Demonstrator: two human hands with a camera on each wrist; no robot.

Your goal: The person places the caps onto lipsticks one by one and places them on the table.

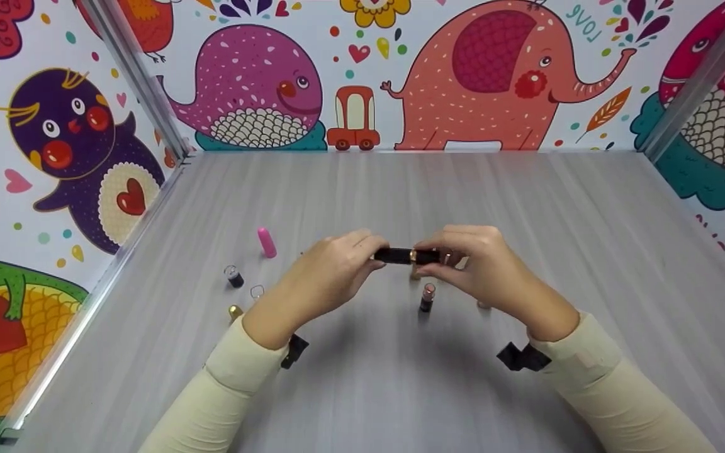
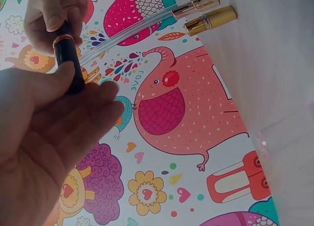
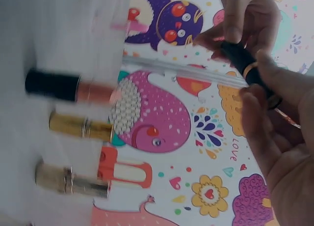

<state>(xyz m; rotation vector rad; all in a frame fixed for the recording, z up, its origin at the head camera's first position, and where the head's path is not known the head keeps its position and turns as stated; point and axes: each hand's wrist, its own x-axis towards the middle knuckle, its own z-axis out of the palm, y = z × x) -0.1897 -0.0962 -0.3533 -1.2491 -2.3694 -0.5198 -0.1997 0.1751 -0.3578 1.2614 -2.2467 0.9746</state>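
A black lipstick tube (image 1: 394, 255) with a gold ring round its middle lies level between both hands, above the table. My left hand (image 1: 340, 258) pinches its left part between thumb and fingers. On the other part, my right hand (image 1: 472, 255) has its thumb and fingers. In the left wrist view the left hand (image 2: 54, 118) has its thumb on the tube (image 2: 67, 59), fingers fairly straight beneath. The right wrist view shows the right hand (image 3: 282, 118) gripping the tube's nearer end. Below the hands stands a lipstick with a peach tip and black base (image 1: 427, 298).
Gold tubes (image 3: 81, 126) and a pale gold tube (image 3: 68, 181) stand near the peach lipstick. At the left are a pink tube (image 1: 267, 243), a small dark bottle with a clear top (image 1: 234, 277) and a gold piece (image 1: 235, 312), close to my left forearm. Printed panels (image 1: 375, 69) border the table.
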